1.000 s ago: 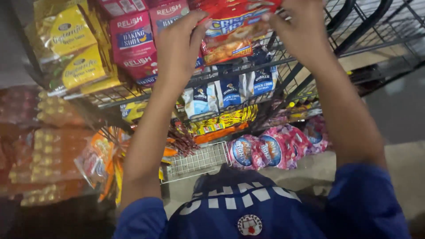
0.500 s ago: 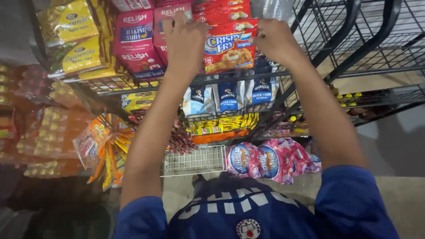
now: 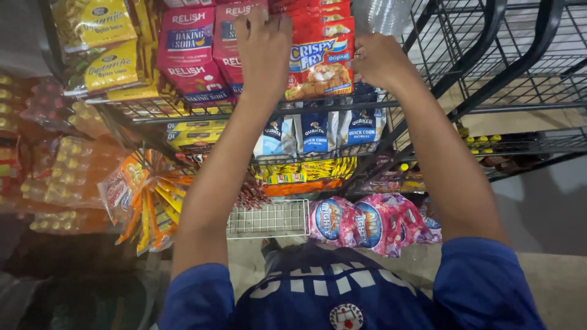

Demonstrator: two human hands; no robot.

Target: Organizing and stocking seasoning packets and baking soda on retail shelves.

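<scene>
A row of red and orange breading-mix packets (image 3: pixel 320 58), standing upright on the top tier of a black wire shelf rack (image 3: pixel 465 79), was being straightened and pressed together. The left hand (image 3: pixel 264 46) was laid flat, fingers together, against the row's left side, beside pink baking-soda pouches (image 3: pixel 189 55). The right hand (image 3: pixel 378 60) was curled against the row's right edge; whether its fingers pinched a packet could not be told, as they were hidden behind it. The step was judged to be squaring the row in place; the next move would call for even pressure from both sides so that no packet tipped. The packets behind the front one were largely hidden, and the lower tiers were blurred.
</scene>
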